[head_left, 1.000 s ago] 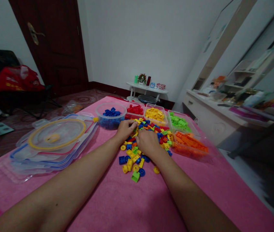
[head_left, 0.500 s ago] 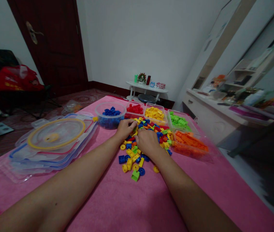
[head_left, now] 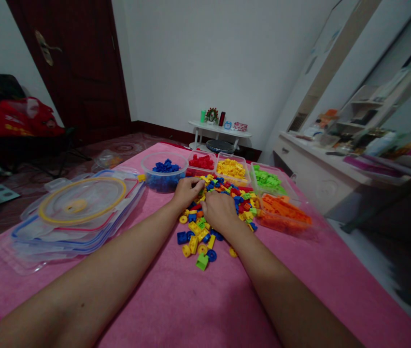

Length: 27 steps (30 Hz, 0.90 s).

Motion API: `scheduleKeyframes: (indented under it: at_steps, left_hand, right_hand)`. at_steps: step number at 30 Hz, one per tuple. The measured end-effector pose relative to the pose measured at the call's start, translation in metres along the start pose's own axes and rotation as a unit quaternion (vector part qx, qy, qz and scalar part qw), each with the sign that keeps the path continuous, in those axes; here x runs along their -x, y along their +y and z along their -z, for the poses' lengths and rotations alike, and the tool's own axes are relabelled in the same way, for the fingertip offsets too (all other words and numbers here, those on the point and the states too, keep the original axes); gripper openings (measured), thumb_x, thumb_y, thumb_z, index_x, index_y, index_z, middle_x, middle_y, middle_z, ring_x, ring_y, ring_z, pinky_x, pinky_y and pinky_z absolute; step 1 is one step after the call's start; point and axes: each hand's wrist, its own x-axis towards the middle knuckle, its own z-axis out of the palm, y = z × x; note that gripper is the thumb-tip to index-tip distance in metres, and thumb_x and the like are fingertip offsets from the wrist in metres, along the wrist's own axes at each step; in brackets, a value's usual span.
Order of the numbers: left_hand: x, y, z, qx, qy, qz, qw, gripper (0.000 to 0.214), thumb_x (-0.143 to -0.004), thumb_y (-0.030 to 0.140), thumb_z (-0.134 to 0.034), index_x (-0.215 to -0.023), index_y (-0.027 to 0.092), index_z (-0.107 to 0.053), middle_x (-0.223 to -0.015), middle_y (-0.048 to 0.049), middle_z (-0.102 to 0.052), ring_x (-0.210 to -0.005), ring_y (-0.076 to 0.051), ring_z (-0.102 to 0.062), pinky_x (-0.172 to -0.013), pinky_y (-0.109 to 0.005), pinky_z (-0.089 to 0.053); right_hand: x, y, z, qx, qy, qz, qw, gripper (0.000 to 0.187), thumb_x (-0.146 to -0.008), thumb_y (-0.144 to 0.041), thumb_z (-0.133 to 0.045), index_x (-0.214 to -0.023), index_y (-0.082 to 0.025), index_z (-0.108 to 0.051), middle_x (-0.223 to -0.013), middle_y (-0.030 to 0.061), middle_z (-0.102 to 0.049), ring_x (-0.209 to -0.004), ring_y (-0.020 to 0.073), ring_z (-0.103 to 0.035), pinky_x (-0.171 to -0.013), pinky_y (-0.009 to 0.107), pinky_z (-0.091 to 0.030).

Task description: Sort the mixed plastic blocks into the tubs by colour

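Together, my left hand and right hand lie curled on the block pile on the pink cloth; whether either grips a piece, I cannot tell. Yellow writing on the red bag is too blurred to read.

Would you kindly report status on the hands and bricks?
Left hand, right hand both down on loose pile of small multicoloured plastic bricks. Grasp unclear. Nothing in the way.

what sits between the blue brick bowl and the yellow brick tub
A clear tub of red bricks, shown in the head view.
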Motion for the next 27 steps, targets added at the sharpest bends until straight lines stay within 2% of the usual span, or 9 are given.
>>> scheduleKeyframes:
  at_steps: [16,27]
  left_hand:
    - [-0.0002,0.0,-0.0015,0.006,0.002,0.014,1.0,0.038,-0.083,0.039,-0.045,-0.064,0.012,-0.064,-0.054,0.0014,-0.052,-0.054,-0.01,-0.045,-0.052,-0.022,-0.03]
    - [0.0006,-0.003,-0.0024,0.014,0.009,0.002,1.0,0.038,-0.083,0.039,-0.046,-0.059,0.012,-0.06,-0.052,0.0021,-0.049,-0.053,-0.009,-0.044,-0.052,-0.021,-0.03]
  right_hand:
    - [0.0002,0.0,-0.0043,0.006,0.032,0.004,0.999,0.027,-0.087,-0.029,-0.043,-0.091,-0.013,-0.064,-0.088,0.0127,-0.068,-0.079,0.0249,-0.066,-0.064,0.032,-0.05]
    - [0.0012,0.0008,-0.0034,-0.003,0.012,-0.005,1.0,0.031,-0.089,-0.03,-0.04,-0.098,-0.012,-0.063,-0.093,0.015,-0.067,-0.082,0.0242,-0.065,-0.069,0.032,-0.048]
